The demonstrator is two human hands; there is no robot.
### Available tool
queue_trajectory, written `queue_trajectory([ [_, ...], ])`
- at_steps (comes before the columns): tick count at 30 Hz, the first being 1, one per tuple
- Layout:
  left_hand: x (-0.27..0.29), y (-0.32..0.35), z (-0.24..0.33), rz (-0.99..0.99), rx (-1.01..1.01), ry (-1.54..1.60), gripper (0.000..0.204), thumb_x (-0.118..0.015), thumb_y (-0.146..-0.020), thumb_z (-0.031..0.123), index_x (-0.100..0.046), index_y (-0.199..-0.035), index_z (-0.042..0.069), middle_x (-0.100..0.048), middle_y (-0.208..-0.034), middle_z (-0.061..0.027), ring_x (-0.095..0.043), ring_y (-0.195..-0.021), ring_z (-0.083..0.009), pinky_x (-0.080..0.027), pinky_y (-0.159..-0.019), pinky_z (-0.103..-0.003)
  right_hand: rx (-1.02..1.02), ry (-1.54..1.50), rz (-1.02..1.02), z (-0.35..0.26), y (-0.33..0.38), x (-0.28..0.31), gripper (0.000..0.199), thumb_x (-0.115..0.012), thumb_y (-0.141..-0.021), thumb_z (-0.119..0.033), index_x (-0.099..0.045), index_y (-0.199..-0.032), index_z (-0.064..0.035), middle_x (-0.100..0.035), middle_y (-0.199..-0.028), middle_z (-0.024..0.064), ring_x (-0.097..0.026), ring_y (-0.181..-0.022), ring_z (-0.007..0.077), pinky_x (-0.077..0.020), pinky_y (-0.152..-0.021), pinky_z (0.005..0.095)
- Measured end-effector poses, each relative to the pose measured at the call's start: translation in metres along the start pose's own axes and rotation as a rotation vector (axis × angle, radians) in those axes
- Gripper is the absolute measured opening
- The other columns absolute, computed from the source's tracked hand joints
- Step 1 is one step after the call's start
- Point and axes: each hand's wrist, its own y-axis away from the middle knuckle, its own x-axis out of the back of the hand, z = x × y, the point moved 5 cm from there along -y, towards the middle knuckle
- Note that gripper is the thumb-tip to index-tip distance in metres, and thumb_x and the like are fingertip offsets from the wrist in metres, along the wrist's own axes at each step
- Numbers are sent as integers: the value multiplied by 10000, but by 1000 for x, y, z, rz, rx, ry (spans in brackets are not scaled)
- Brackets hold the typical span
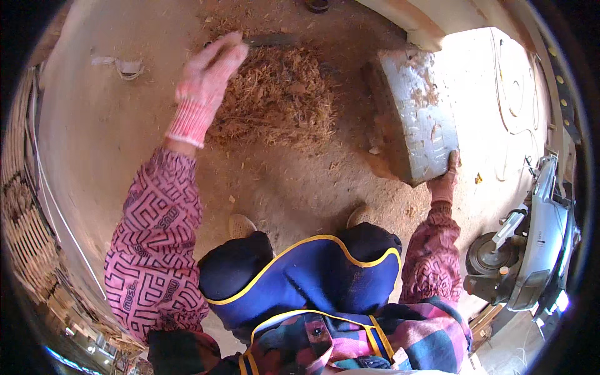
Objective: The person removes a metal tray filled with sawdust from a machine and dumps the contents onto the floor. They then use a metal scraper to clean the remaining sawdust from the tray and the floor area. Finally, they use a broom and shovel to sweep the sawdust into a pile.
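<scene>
The white block (417, 115) is gripped at its near corner by the bare right hand (445, 181), so it could slip, while a dark tool (265, 41) is clenched in the gloved left hand (209, 69) over the wood shavings (278, 97).

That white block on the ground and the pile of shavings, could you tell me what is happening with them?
A person stands over a dirt floor. Their right hand rests on the near corner of a white block dusted with shavings. Their left hand, in a pink knit glove, is raised over a heap of wood shavings, apparently holding a dark tool, too blurred to identify. A motor scooter is parked at right.
</scene>
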Motion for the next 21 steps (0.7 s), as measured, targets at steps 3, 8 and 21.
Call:
queue_trajectory([
  [3, 35, 21, -19, 139, 122, -168, 360, -663, -919, 157, -621, -1259, 46, -658, -1203, -84, -643, -1058, -161, -517, -907, -288, -26, 25, 11, -1, 8, 1, 647, -605, -886, -543, -490, -1378, -139, -492, -1397, 79, -492, -1229, 254, -438, -1000, 432],
  [8, 46, 44, -56, 176, 197, -31, 347, -670, -922, 172, -633, -1247, 56, -666, -1159, -31, -636, -1018, -119, -505, -867, -254, 23, 61, 99, 6, -21, 59, 658, -629, -885, -515, -456, -1400, -144, -485, -1393, 63, -483, -1221, 247, -415, -1028, 425],
  [21, 20, 76, 1, 99, 144, 53, 529, -676, -917, 284, -495, -1366, 72, -661, -1075, -88, -632, -784, -131, -554, -707, -282, 566, 512, -480, -77, 66, -215, 574, -555, -958, -261, -360, -1433, -6, -517, -1344, 167, -543, -1170, 235, -459, -994, 363],
])
